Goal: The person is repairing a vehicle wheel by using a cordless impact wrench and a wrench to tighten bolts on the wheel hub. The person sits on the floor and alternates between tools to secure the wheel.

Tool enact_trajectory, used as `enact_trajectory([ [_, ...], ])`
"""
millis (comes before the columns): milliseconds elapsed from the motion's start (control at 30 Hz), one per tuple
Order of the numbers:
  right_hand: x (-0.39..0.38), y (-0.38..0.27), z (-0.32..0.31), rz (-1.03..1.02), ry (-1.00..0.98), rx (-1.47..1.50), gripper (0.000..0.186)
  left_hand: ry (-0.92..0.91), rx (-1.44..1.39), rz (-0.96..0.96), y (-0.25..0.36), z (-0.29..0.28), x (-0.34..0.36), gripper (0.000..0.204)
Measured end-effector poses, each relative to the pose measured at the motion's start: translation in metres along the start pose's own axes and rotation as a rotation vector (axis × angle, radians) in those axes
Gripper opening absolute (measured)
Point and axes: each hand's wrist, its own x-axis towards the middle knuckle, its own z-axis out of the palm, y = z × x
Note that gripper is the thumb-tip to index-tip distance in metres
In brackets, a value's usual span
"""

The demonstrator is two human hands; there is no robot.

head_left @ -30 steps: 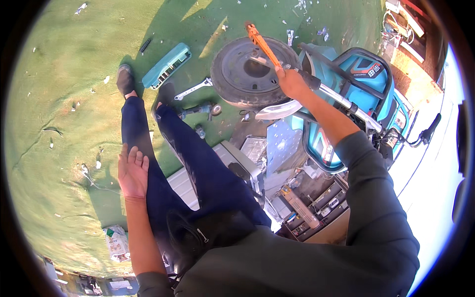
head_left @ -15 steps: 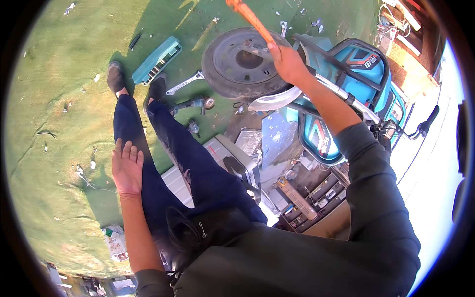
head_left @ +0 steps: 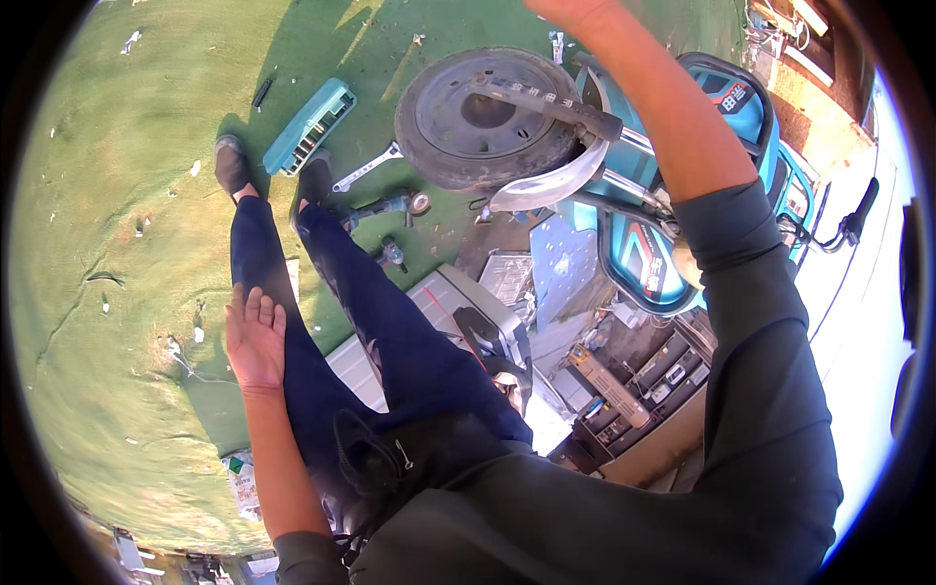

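Note:
My left hand (head_left: 257, 341) hangs over my left thigh, palm up, fingers loosely spread and holding nothing. Raised to the top edge of the view, my right hand (head_left: 577, 8) is mostly cut off; its fingers and anything in them are out of sight. Below it lies a teal scooter (head_left: 729, 97) on its side. The scooter's black front wheel (head_left: 439, 132) faces up, with a grey fork leg (head_left: 541, 98) across it and a silver-white fender (head_left: 551, 183) along its near side.
Beside my feet lie a teal socket set case (head_left: 310, 125), an adjustable wrench (head_left: 369, 167), an angle grinder (head_left: 385, 208) and a smaller power tool (head_left: 391, 253). An open toolbox (head_left: 643, 395) stands at the lower right. Litter dots the green ground (head_left: 146, 253).
My right hand has swung up and away toward the top edge, taking the long orange handle it gripped out of view. My left hand stays nearly still.

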Motion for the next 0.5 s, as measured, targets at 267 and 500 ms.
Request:
enact_trajectory([
  [267,-0.131,0.129,0.014,0.881,-0.540,-0.101,0.069,0.085,-0.011,0.023,0.004,-0.009,-0.006,0.056],
  [500,0.026,0.000,-0.040,0.312,-0.030,0.053,0.067,0.073,0.069,0.002,-0.006,-0.006,-0.009,0.051],
])
